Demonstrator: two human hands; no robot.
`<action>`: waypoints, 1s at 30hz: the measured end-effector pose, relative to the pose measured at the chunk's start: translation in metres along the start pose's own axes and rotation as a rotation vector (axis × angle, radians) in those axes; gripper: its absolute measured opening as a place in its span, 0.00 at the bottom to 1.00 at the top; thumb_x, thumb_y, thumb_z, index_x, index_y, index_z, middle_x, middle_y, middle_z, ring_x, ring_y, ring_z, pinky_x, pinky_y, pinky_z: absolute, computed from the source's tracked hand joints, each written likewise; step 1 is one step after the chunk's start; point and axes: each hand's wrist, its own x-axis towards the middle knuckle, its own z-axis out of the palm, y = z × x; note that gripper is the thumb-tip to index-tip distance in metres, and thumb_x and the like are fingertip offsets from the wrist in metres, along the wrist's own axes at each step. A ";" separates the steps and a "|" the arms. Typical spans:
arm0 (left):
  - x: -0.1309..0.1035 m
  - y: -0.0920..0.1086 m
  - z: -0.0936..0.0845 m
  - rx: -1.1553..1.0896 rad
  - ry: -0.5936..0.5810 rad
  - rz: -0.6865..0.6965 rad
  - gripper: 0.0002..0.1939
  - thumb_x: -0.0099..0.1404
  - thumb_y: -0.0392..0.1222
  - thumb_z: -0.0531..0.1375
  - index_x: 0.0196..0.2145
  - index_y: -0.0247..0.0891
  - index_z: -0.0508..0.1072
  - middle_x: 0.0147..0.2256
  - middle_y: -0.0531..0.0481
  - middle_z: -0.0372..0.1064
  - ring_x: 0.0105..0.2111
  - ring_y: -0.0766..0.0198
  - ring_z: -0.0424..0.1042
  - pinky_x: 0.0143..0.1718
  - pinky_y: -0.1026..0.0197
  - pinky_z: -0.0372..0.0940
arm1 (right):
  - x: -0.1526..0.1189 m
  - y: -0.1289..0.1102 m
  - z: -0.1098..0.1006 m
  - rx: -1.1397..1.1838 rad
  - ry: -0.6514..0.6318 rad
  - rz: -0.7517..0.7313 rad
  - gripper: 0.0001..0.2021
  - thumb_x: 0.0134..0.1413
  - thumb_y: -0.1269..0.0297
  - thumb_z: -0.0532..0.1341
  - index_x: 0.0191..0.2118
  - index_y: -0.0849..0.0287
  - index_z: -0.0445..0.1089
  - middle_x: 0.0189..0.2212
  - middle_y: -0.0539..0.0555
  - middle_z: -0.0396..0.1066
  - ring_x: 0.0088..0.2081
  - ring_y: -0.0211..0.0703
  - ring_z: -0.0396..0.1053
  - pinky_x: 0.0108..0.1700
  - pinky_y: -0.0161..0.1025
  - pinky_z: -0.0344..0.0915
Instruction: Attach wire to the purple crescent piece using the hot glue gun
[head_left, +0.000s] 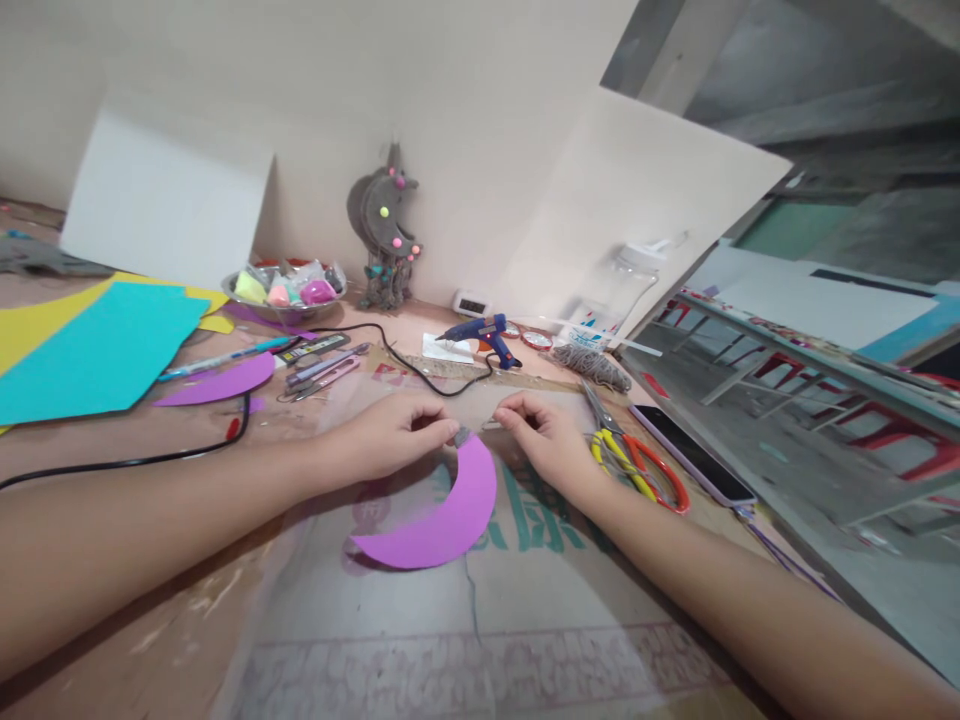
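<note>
My left hand (401, 435) pinches the upper tip of a purple paper crescent (469, 500), which curves down and to the left over the sheet. A short band of grey yarn (463, 437) wraps that tip beside my thumb. My right hand (544, 435) is closed just right of the crescent, thumb and forefinger pinched on what looks like a thin piece of the grey yarn; its course between the hands is hard to make out. A thin dark strand (472, 595) shows on the sheet below the crescent.
Scissors (634, 455) and a phone (694, 455) lie at right. Behind are a blue glue gun (480, 332) with a black cord, a grey yarn bundle (592, 368) and a clear bottle (622, 290). Leftward are cutters (326, 370), turquoise paper (105, 350) and a bowl (289, 308).
</note>
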 end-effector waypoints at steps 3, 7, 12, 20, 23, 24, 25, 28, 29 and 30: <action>0.000 0.000 0.000 0.009 -0.034 0.016 0.14 0.62 0.44 0.50 0.22 0.35 0.63 0.21 0.56 0.58 0.24 0.68 0.60 0.26 0.66 0.54 | 0.000 0.000 0.001 0.017 -0.006 -0.006 0.11 0.55 0.57 0.56 0.29 0.59 0.65 0.18 0.45 0.60 0.21 0.34 0.57 0.24 0.33 0.55; 0.000 0.000 0.000 -0.001 -0.061 0.011 0.13 0.62 0.43 0.50 0.23 0.35 0.63 0.21 0.56 0.57 0.23 0.69 0.59 0.26 0.66 0.53 | 0.001 0.000 0.001 -0.004 0.011 -0.028 0.10 0.54 0.58 0.57 0.28 0.59 0.66 0.19 0.46 0.60 0.21 0.34 0.56 0.25 0.33 0.55; 0.000 -0.001 0.001 0.007 -0.079 0.030 0.13 0.63 0.43 0.50 0.23 0.35 0.63 0.21 0.56 0.57 0.24 0.69 0.59 0.26 0.66 0.53 | 0.001 0.001 0.001 -0.017 0.015 -0.040 0.10 0.54 0.59 0.57 0.28 0.59 0.67 0.20 0.46 0.61 0.22 0.34 0.56 0.25 0.33 0.54; 0.000 0.002 0.000 -0.021 -0.068 0.012 0.14 0.62 0.44 0.50 0.23 0.35 0.63 0.21 0.56 0.58 0.23 0.69 0.59 0.25 0.66 0.53 | 0.003 0.005 0.002 -0.010 0.017 -0.035 0.10 0.55 0.59 0.56 0.32 0.59 0.68 0.21 0.47 0.63 0.23 0.35 0.59 0.27 0.34 0.57; 0.001 0.002 0.000 -0.037 -0.048 -0.037 0.14 0.63 0.44 0.49 0.23 0.36 0.64 0.22 0.55 0.60 0.23 0.69 0.60 0.24 0.66 0.53 | 0.001 0.003 -0.002 0.043 0.029 0.008 0.13 0.56 0.59 0.55 0.44 0.56 0.67 0.19 0.45 0.60 0.20 0.36 0.57 0.24 0.34 0.56; 0.001 0.001 0.000 -0.040 -0.044 -0.044 0.14 0.63 0.44 0.49 0.23 0.36 0.64 0.22 0.55 0.60 0.23 0.69 0.61 0.24 0.66 0.53 | 0.000 0.001 -0.003 0.082 0.030 0.013 0.14 0.57 0.59 0.54 0.47 0.55 0.66 0.20 0.45 0.61 0.19 0.35 0.57 0.23 0.34 0.55; 0.001 0.001 0.000 -0.040 -0.044 -0.045 0.14 0.63 0.44 0.49 0.23 0.36 0.64 0.22 0.55 0.61 0.23 0.68 0.61 0.24 0.66 0.54 | -0.002 -0.002 -0.005 0.131 0.019 0.006 0.15 0.57 0.58 0.54 0.49 0.55 0.65 0.22 0.46 0.63 0.19 0.35 0.57 0.23 0.35 0.56; 0.001 0.001 0.000 -0.026 -0.046 -0.021 0.14 0.63 0.44 0.49 0.24 0.35 0.65 0.23 0.55 0.60 0.25 0.68 0.62 0.26 0.66 0.55 | -0.008 -0.011 -0.006 0.326 -0.108 -0.049 0.15 0.59 0.58 0.53 0.50 0.54 0.63 0.39 0.53 0.69 0.20 0.31 0.59 0.25 0.36 0.60; 0.001 0.001 0.000 -0.022 -0.050 -0.006 0.13 0.63 0.43 0.49 0.24 0.35 0.65 0.22 0.55 0.60 0.25 0.68 0.61 0.26 0.66 0.54 | -0.010 -0.014 -0.005 0.388 -0.173 -0.060 0.15 0.59 0.58 0.52 0.51 0.53 0.62 0.45 0.54 0.67 0.20 0.30 0.59 0.26 0.36 0.61; 0.001 0.002 0.000 -0.020 -0.056 0.007 0.13 0.63 0.43 0.49 0.24 0.36 0.64 0.22 0.56 0.59 0.24 0.68 0.61 0.25 0.66 0.54 | -0.012 -0.016 -0.003 0.435 -0.235 -0.058 0.16 0.60 0.58 0.52 0.53 0.52 0.61 0.49 0.55 0.65 0.21 0.29 0.59 0.27 0.36 0.62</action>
